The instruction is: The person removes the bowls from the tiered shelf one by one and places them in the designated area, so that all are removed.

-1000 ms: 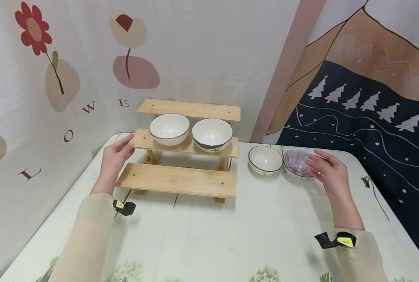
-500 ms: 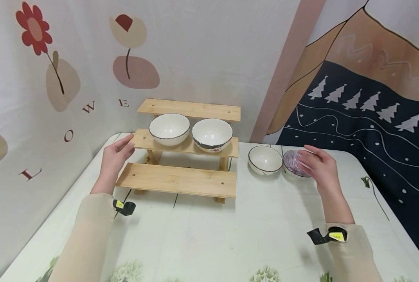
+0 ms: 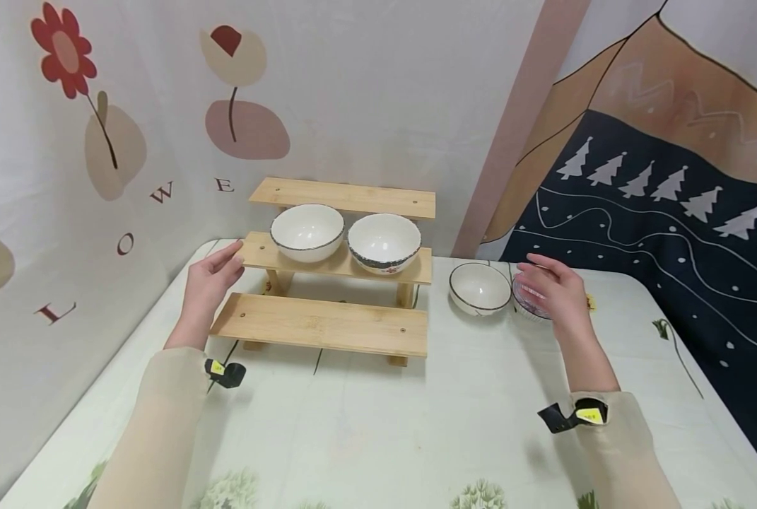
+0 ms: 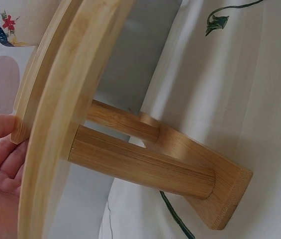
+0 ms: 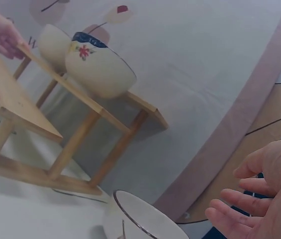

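My left hand holds the left end of the middle plank of a three-tier wooden display rack; in the left wrist view its fingers meet the plank's end. Two white bowls stand side by side on that plank: a dark-rimmed bowl and a bowl with a blue floral band. On the right, my right hand hovers with loosely bent fingers over a small purple-striped bowl, partly hiding it. Nothing is in its grasp. A white bowl with a dark rim stands just left of the striped one.
A light tablecloth with printed plants covers the table. Behind the rack hangs a pale printed curtain, and a dark cloth with white trees hangs along the right side.
My right hand has moved left, from the right edge of the purple-striped bowl to over it, covering more of it. The left hand, rack and other bowls have stayed put.
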